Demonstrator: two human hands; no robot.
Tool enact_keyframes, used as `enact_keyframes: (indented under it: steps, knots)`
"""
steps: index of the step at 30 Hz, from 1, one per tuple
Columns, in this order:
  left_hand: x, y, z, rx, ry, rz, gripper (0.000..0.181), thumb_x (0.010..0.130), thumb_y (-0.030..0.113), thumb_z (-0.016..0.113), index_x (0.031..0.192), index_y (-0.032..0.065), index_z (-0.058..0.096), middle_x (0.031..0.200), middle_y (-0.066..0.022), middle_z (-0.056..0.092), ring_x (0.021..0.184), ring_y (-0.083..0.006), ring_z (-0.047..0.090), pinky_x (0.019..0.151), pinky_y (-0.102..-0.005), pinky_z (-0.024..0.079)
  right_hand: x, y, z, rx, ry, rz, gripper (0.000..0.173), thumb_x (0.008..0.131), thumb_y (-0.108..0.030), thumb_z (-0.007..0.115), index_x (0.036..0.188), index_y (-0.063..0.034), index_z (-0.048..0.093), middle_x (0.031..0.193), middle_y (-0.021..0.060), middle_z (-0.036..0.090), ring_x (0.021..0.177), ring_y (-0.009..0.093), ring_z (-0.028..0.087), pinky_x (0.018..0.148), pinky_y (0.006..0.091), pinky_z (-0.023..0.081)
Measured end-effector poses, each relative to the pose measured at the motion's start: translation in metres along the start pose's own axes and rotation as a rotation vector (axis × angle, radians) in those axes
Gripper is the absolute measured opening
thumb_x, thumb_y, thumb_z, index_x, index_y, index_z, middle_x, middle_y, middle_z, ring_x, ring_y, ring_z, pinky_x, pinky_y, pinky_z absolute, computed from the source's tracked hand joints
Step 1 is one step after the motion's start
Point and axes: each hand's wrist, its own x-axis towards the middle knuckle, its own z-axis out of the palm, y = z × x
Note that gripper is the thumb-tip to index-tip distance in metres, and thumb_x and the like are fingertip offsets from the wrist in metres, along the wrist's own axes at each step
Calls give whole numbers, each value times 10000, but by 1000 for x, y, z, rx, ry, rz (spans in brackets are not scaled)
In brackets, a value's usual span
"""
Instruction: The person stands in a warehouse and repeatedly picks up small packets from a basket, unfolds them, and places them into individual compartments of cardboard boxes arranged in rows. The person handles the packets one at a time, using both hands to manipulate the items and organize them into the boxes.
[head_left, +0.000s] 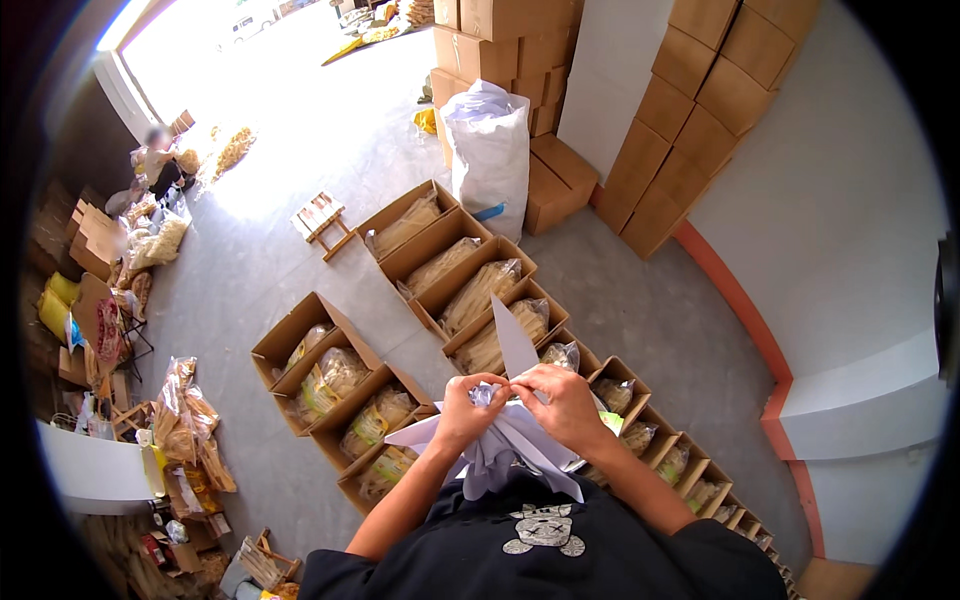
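Both hands meet in front of my chest, with white sheets (517, 337) that look like paper between them. My left hand (471, 411) grips a crumpled bunch of the sheets, part of it poking up between thumb and fingers. Fingertips of my right hand (555, 401) pinch the sheets' edge right beside the left thumb, and one pointed sheet stands up above them. More white sheets hang and fan out below both hands, against my black shirt. Beneath and beyond lie open cardboard boxes (450, 345) holding clear bags of pale, stick-like goods (480, 296).
A shorter row of open boxes (296, 431) stands at the left. A white woven sack (491, 172), stacked closed cartons (559, 187) and a small wooden stool (322, 217) are farther off. A person (161, 165) sits among bags at the far left.
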Motion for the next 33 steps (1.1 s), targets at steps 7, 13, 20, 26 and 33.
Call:
enact_keyframes:
  steps: [7,13,20,26,33]
  knots:
    - [-7,-18,9,64,106,109,143,748,133,669,814,6,678,682,-171,642,627,-255,649,614,-320,492,0,0,12,-105,-12,78,107,772,-108,656,823,-21,691,739,116,641,658,269,615,620,347,485]
    - [-11,-30,21,86,138,86,169,745,156,653,832,14,677,754,-181,655,738,-327,653,693,-364,510,-7,8,19,-36,-12,161,107,770,-93,658,823,-2,681,696,127,617,570,233,597,557,325,475]
    - [-8,-24,24,26,170,-35,204,754,178,669,814,-17,674,678,-173,644,642,-235,651,641,-328,503,-8,15,29,-268,20,1,90,781,-96,630,787,-11,601,758,131,576,630,302,587,562,379,481]
    - [3,-12,19,-63,113,-25,174,783,134,657,832,-32,674,664,-129,651,629,-115,601,617,-282,482,1,19,27,-284,77,-21,81,773,-77,603,767,-32,537,732,130,541,635,317,571,541,393,475]
    - [14,3,23,2,21,26,193,781,154,661,835,-31,671,672,-141,649,645,-136,614,639,-289,482,-3,19,12,-303,112,22,85,802,-112,598,812,-36,561,744,117,555,644,305,583,558,386,482]
